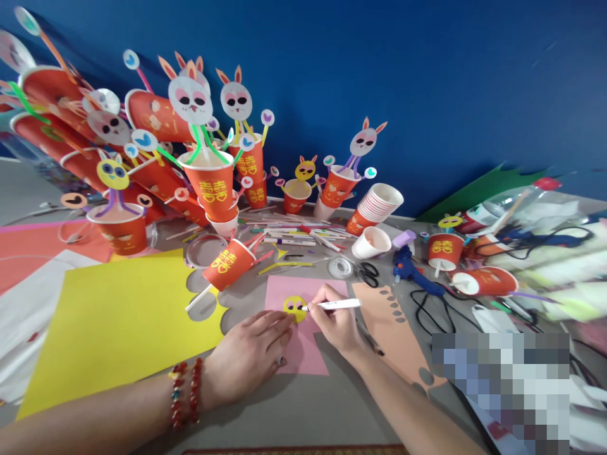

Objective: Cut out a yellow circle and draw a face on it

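Note:
A white marker pen is pinched in my right hand, its tip touching the right side of a small yellow paper disc. Two pinkish eye shapes with dark parts show on the disc, which lies on a pink paper sheet. My left hand rests flat with its fingers stretched out, the fingertips on the disc's left edge. Below its fingers pokes out a small dark-ended thing, too hidden to name. Two strands of red beads circle the left wrist.
Yellow sheet lies left, cut-out peach sheet right. Red paper cups with rabbit faces crowd the back left. A tipped cup, tape roll, scissors, blue glue gun and stacked cups stand beyond the hands.

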Available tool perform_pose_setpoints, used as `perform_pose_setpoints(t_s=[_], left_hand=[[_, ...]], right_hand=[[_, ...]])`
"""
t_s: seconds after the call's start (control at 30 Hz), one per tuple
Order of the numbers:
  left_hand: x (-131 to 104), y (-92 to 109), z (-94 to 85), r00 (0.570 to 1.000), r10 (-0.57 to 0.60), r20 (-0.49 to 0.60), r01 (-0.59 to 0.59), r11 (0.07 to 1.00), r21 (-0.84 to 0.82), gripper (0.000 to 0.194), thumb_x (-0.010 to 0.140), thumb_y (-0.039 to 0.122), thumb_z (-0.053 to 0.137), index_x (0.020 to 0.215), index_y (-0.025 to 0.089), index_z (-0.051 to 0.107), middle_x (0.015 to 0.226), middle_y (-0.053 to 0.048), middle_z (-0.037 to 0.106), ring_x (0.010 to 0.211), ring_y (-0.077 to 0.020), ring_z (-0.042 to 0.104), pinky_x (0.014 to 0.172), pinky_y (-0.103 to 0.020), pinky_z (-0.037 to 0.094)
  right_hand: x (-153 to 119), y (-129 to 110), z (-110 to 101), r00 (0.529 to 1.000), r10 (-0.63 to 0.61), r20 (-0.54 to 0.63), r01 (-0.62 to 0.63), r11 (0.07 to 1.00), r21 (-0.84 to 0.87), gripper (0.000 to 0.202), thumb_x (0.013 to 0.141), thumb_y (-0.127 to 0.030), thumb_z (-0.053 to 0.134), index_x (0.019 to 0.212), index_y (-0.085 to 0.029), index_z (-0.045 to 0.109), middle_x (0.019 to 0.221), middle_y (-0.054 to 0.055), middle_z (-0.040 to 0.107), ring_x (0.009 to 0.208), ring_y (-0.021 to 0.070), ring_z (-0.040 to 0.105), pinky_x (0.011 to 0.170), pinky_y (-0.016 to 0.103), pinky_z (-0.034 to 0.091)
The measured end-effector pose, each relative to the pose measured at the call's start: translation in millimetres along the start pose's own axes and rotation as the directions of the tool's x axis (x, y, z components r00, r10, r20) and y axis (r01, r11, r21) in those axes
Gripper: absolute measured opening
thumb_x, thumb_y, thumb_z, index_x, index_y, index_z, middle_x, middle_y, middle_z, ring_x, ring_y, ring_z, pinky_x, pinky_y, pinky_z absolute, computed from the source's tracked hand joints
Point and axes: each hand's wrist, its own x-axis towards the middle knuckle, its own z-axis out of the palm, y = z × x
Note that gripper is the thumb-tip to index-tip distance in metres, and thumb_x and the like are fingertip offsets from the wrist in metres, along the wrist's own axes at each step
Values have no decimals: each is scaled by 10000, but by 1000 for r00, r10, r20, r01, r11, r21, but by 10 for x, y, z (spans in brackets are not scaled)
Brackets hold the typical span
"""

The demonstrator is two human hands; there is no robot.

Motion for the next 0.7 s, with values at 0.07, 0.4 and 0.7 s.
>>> perform_pose_setpoints(t_s=[0.07,0.4,0.7], left_hand=[[1,1,-2,1000,1,0,-1,1000,0,487,964,320,592,1404,132,504,1461,-98,556,1357,-257,481,1155,-393,366],[14,6,-15,1000,-6,1,6,1000,-18,464,979,309,564,1405,134,509,1464,-93,555,1355,-256,486,1156,-391,375],[9,8,-22,1000,-1,19,1,1000,4,457,987,301,544,1405,120,507,1470,-100,549,1355,-263,485,1155,-392,368]], right_hand=[[1,-4,-3,1000,2,20,-2,1000,0,218,875,-228,554,680,-233,457,565,-48,501,518,129,472,497,233,348],[2,-3,-1,1000,-10,6,10,1000,-3,216,873,-224,550,678,-232,456,575,-47,498,520,128,470,512,240,354],[-6,7,2,1000,-6,-3,6,1000,22,213,876,-207,544,681,-229,462,580,-52,492,527,126,471,527,243,355]])
